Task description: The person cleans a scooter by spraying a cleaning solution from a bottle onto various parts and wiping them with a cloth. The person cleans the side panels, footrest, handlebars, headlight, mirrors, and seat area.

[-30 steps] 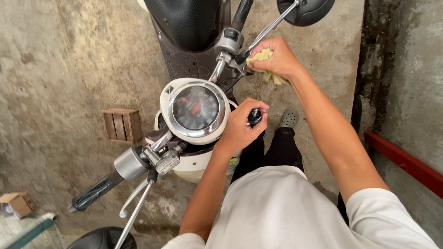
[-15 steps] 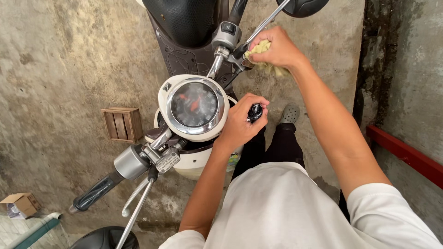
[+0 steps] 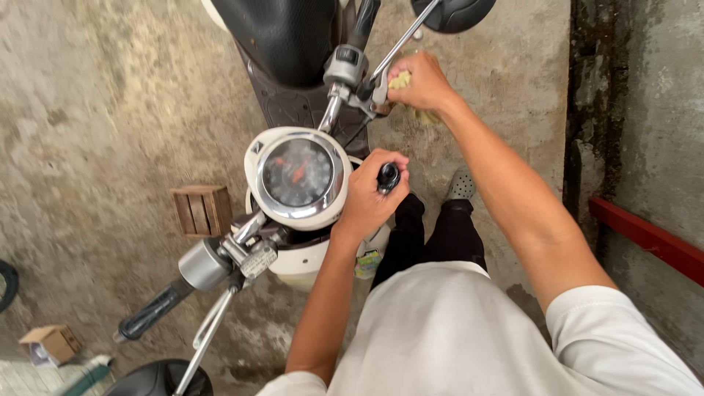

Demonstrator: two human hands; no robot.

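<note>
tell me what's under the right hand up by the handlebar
A yellowish cloth shows under and beside the right hand, pressed near the brake lever. The hand covers most of the cloth and whatever part it rubs.

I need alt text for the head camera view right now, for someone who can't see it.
Seen from above, a person wipes a scooter's brake lever with a yellow cloth in the right hand, while the left hand grips a small black object beside the round speedometer. A small wooden crate sits on the concrete floor.
</note>
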